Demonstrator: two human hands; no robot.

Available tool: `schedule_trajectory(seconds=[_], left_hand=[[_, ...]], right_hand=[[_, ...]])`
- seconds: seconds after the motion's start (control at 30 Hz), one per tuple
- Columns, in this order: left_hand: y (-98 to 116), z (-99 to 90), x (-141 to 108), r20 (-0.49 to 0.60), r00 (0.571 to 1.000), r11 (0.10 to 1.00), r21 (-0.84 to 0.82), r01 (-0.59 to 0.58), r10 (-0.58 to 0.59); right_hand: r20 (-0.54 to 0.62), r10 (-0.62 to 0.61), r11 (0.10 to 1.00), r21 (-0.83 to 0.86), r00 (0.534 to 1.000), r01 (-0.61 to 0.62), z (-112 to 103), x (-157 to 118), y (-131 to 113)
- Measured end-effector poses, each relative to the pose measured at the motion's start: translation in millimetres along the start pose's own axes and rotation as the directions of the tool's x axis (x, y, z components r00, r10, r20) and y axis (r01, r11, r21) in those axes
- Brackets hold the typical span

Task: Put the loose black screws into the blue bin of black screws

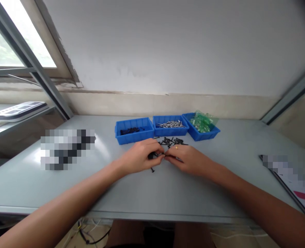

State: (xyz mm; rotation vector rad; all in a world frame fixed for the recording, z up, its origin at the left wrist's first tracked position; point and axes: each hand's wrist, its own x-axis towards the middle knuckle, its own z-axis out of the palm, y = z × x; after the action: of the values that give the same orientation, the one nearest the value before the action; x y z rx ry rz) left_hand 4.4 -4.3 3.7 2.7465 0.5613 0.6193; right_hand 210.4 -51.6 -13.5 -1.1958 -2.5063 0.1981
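While left fingers (157, 161) and right fingers (173, 152) pinch a dark piece (164, 154), grey table (152, 198), pale wall (168, 44)

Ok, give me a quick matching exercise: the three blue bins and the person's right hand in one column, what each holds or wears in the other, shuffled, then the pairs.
Column one
1. Left blue bin
2. Middle blue bin
3. Right blue bin
4. Right hand

Column two
A. Holds thin silvery pieces
B. Wears a ring
C. Holds green plastic
D. Holds small dark pieces

Pairs: 1-D, 2-A, 3-C, 4-B
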Motion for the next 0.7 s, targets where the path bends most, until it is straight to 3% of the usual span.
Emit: schedule_trajectory(seconds=[0.23, 0.43, 0.7], left_hand=[[-3.4, 0.7, 1.9, 0.039, 0.997, 0.997, 0.003, 0.073, -0.073], [0.7, 1.7, 4.1, 0.1, 0.993, 0.997, -0.039, 0.06, -0.056], [-4.1, 1.4, 1.5, -0.093, 0.994, 0.997, -0.052, 0.059, -0.063]], right_hand=[[-0.192, -0.022, 1.0, 0.006, 0.981, 0.024, -6.1, -2.3, 1.3], [-0.264, -0.13, 0.991, -0.009, 0.956, 0.133, -3.4, -2.3, -2.4], [-0.232, -0.015, 1.0, 0.011, 0.973, 0.018, -3.4, -1.4, 0.9]])
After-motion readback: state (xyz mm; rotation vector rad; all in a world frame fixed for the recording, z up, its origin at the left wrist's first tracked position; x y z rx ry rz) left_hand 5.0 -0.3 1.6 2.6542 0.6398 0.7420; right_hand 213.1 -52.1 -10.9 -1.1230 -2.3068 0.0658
